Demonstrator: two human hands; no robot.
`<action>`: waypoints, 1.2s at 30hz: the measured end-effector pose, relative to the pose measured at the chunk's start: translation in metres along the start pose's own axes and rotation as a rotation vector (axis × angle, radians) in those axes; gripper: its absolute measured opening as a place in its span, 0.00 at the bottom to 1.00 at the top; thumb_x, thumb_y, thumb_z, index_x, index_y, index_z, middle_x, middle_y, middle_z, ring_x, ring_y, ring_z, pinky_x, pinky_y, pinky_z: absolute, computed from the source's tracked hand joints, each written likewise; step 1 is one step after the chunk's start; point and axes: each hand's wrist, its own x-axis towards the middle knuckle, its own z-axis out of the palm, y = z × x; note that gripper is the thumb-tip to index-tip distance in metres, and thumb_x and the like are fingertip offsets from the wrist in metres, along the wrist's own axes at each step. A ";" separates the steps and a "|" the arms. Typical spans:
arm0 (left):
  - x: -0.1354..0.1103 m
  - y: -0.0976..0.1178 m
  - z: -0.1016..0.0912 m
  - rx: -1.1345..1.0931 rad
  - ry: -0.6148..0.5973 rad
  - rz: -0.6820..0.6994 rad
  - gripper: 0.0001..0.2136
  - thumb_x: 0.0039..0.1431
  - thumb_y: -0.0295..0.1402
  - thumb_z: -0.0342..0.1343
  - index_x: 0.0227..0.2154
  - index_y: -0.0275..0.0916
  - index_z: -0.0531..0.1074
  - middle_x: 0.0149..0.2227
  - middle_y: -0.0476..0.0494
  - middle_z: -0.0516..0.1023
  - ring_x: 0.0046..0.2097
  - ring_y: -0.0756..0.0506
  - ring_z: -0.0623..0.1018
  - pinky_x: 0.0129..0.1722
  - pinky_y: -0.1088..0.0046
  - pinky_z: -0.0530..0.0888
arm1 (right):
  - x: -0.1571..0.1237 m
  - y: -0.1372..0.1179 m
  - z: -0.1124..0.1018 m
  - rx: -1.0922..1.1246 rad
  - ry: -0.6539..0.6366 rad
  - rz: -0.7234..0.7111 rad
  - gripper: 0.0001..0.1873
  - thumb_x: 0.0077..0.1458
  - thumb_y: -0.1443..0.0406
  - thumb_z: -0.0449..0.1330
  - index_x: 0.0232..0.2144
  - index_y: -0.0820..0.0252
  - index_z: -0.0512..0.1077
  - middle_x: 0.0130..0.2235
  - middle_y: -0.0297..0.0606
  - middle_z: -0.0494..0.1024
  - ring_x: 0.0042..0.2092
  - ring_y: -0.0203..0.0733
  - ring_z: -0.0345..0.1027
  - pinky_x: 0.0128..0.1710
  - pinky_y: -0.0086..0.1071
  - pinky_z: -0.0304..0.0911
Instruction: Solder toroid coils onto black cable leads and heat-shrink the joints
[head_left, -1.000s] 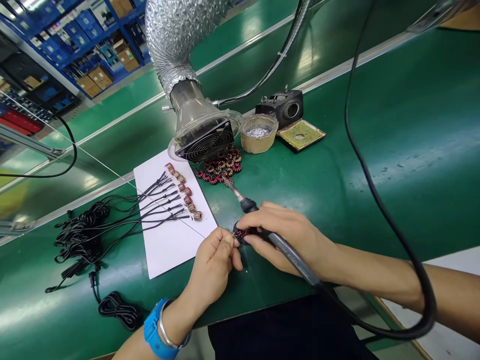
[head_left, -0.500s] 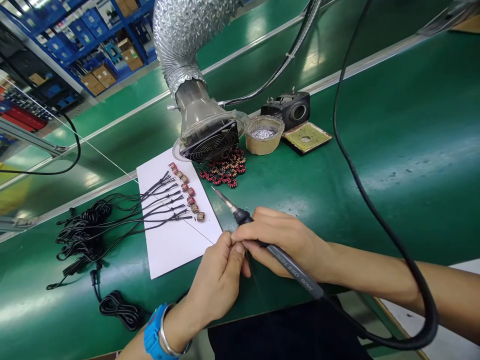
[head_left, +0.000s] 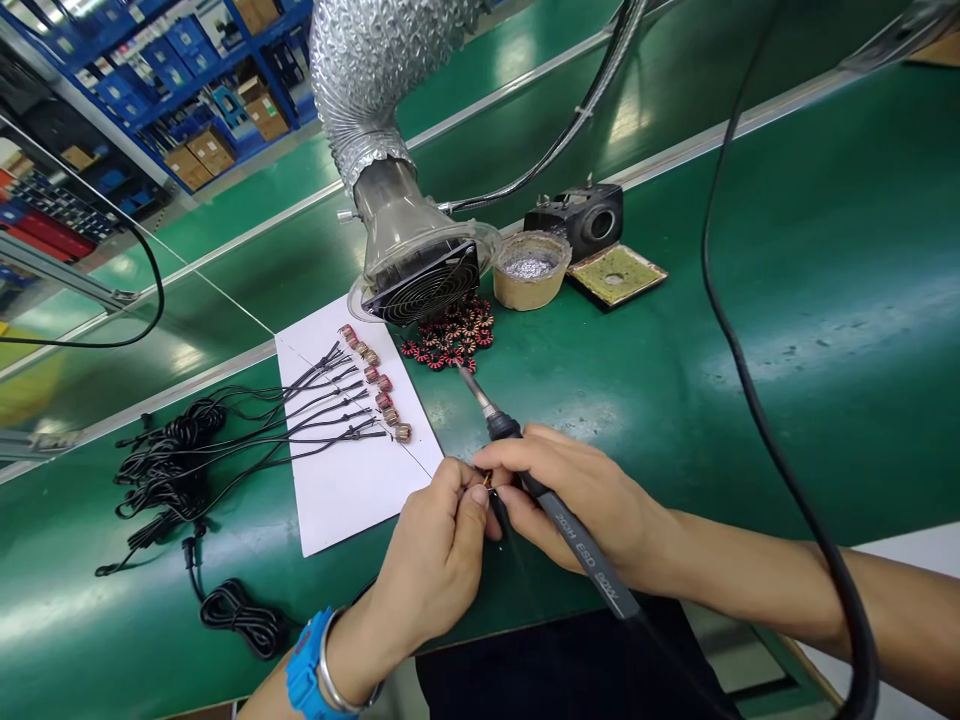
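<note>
A soldering iron [head_left: 566,525] is held pen-fashion in the right hand [head_left: 577,490], with its tip angled away from the fingers, while a small part [head_left: 487,482], mostly hidden, is pinched by the left hand [head_left: 431,560] just beside the right. A sheet of white paper [head_left: 352,490] carrying small copper coils [head_left: 382,400] and black cables [head_left: 172,470] lies left of the hands on the green tabletop [head_left: 862,300]. Red-and-black ring coils [head_left: 450,335] are piled ahead, beneath a fume extractor fan [head_left: 427,285], with a solder tin [head_left: 531,272] and a sponge tray [head_left: 616,275] farther ahead.
</note>
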 end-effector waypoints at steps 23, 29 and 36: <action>0.018 -0.007 0.019 -0.513 0.108 -0.213 0.13 0.59 0.43 0.52 0.28 0.39 0.61 0.18 0.58 0.66 0.15 0.56 0.67 0.15 0.83 0.65 | -0.014 0.005 -0.010 -0.147 0.156 -0.099 0.17 0.59 0.76 0.51 0.49 0.58 0.67 0.30 0.36 0.70 0.31 0.39 0.61 0.31 0.32 0.62; 0.021 -0.005 0.026 -0.482 0.200 -0.228 0.12 0.60 0.42 0.51 0.29 0.39 0.62 0.16 0.58 0.67 0.16 0.54 0.68 0.17 0.81 0.67 | -0.031 -0.002 -0.030 0.122 0.369 0.056 0.25 0.58 0.73 0.55 0.58 0.55 0.66 0.30 0.36 0.72 0.29 0.39 0.65 0.27 0.33 0.62; 0.022 -0.010 0.029 -0.406 0.216 -0.210 0.11 0.63 0.41 0.49 0.29 0.40 0.63 0.16 0.57 0.67 0.17 0.53 0.69 0.18 0.80 0.68 | -0.050 0.001 -0.035 0.160 0.360 0.215 0.14 0.55 0.69 0.56 0.45 0.56 0.72 0.32 0.38 0.73 0.34 0.42 0.68 0.28 0.33 0.61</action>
